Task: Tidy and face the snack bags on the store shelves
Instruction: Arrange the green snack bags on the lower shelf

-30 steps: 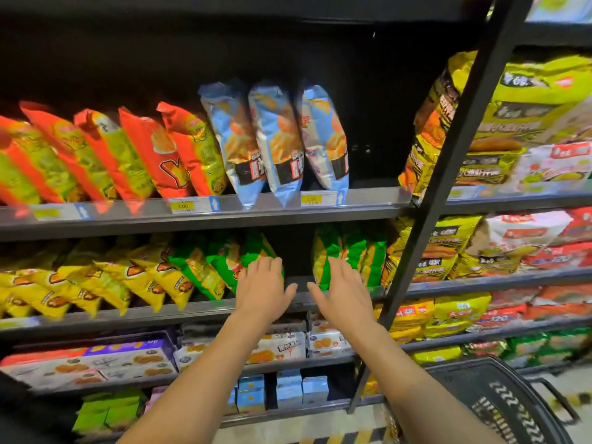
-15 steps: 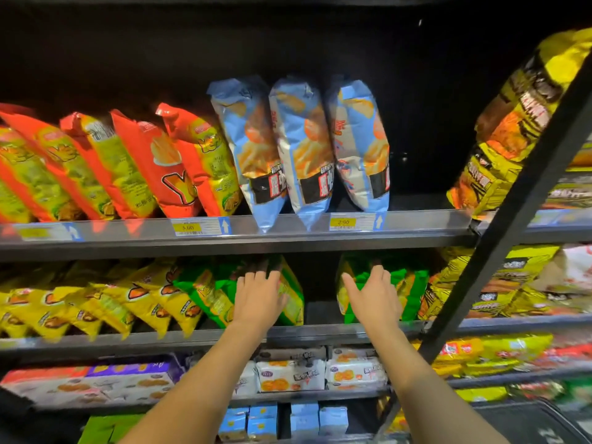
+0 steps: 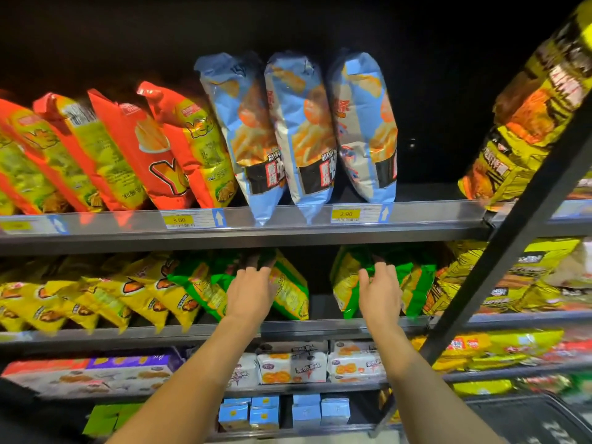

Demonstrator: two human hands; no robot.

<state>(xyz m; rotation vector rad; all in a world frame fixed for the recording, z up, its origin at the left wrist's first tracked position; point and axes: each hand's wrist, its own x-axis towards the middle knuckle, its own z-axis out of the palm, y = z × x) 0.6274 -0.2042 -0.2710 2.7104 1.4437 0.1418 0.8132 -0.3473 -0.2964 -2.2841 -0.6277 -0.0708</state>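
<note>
Left hand (image 3: 251,294) fingers (image 3: 256,270): stretching in among the left green bags (image 3: 198,280), tips lost in shadow; whether they are holding anything cannot be told.
Right hand (image 3: 381,294) fingers (image 3: 381,270): curling over the right green bag (image 3: 347,283), gripping its top.
Bags: both green groups leaning on the middle shelf (image 3: 320,325), beneath the blue bags (image 3: 304,133).
</note>
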